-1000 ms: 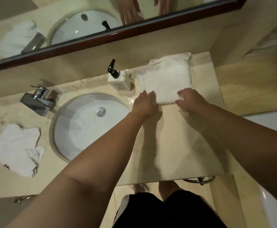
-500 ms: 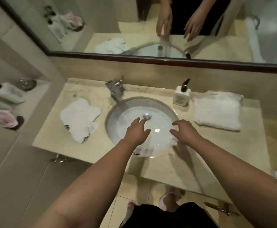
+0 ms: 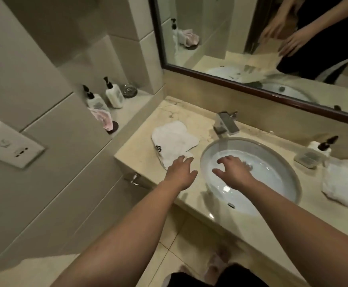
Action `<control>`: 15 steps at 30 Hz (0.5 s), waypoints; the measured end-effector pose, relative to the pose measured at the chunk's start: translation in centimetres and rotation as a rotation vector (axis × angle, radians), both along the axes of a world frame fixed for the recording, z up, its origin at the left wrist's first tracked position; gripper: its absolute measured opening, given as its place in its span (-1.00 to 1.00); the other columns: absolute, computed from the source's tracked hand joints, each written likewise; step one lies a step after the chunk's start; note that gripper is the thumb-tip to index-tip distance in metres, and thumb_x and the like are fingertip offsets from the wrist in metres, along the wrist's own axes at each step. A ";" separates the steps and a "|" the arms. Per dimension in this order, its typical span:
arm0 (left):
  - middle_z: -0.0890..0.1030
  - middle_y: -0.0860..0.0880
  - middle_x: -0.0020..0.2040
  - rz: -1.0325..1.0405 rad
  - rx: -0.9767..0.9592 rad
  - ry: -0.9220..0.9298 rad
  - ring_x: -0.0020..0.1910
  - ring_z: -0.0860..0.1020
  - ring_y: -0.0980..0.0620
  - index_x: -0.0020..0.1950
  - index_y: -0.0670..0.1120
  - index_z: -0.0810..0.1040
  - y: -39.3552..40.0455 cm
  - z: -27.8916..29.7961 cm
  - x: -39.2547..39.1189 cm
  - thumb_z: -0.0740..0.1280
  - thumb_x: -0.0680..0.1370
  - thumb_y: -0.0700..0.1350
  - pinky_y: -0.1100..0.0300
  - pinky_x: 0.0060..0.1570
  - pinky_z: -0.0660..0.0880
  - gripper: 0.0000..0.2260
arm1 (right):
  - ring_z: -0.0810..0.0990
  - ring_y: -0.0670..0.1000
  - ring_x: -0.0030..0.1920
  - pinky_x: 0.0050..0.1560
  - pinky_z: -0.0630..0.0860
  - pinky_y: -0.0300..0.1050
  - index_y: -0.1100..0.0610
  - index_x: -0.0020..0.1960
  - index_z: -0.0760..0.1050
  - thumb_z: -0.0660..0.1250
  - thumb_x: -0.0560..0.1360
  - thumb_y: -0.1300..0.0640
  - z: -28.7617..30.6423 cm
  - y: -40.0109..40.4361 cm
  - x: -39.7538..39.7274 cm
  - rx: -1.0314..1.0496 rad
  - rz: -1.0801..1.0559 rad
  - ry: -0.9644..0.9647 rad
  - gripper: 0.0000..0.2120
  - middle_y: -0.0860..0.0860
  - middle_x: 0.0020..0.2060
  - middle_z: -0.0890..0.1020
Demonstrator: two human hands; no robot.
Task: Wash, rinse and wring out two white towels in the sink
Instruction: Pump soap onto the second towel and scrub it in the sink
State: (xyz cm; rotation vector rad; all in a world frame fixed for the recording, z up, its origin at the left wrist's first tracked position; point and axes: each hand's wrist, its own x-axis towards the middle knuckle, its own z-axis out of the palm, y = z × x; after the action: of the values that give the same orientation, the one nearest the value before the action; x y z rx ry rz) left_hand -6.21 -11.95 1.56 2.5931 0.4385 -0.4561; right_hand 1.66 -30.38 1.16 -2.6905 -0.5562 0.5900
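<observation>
We are moving our open left hand (image 3: 179,171) from the sink (image 3: 289,168) onto towel 1 (image 3: 173,139); open right hand (image 3: 234,172) is following. Towel 2 (image 3: 347,183) is lying far right, already done.

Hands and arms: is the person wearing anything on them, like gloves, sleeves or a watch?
No. The left hand and right hand are bare, with no gloves, rings or watch showing. Both forearms are bare too, no sleeves in view. Only dark clothing shows at the bottom edge.
</observation>
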 end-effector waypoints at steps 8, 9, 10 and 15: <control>0.21 -0.12 0.56 0.144 -0.016 0.022 0.51 0.22 -0.14 0.59 -0.01 0.18 6.1 -0.5 0.9 0.24 0.62 0.06 -0.02 0.43 0.27 -0.44 | 0.38 0.13 0.36 0.30 0.39 0.00 0.12 0.37 0.45 0.27 0.58 -0.08 -0.9 6.9 3.6 0.017 0.138 0.092 -0.57 0.14 0.33 0.47; 0.21 -0.12 0.56 0.167 -0.018 0.023 0.51 0.22 -0.14 0.59 -0.01 0.18 6.9 -0.6 1.2 0.25 0.62 0.05 -0.02 0.43 0.27 -0.44 | 0.39 0.13 0.35 0.29 0.39 -0.02 0.12 0.37 0.45 0.27 0.59 -0.07 -1.2 7.7 4.0 0.022 0.146 0.109 -0.57 0.14 0.32 0.48; 0.22 -0.12 0.56 0.186 -0.019 0.019 0.50 0.23 -0.14 0.58 -0.01 0.19 7.5 -0.8 1.6 0.26 0.61 0.05 -0.03 0.43 0.27 -0.44 | 0.40 0.13 0.35 0.28 0.39 -0.03 0.13 0.38 0.43 0.27 0.59 -0.06 -1.5 8.4 4.4 0.025 0.147 0.127 -0.57 0.14 0.31 0.48; 0.26 -0.13 0.53 0.232 -0.066 0.050 0.48 0.27 -0.14 0.56 -0.02 0.25 9.8 -2.0 3.0 0.27 0.60 0.04 -0.03 0.41 0.30 -0.46 | 0.45 0.15 0.34 0.22 0.40 -0.05 0.12 0.47 0.28 0.32 0.57 -0.04 -2.6 10.4 5.3 0.070 0.102 0.259 -0.46 0.18 0.34 0.47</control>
State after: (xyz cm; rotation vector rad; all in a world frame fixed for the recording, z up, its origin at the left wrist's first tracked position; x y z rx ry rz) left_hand -3.24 -2.14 -0.48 2.4337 0.7193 -0.4476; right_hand 6.93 -20.00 -1.39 -2.4802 -0.6309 0.9124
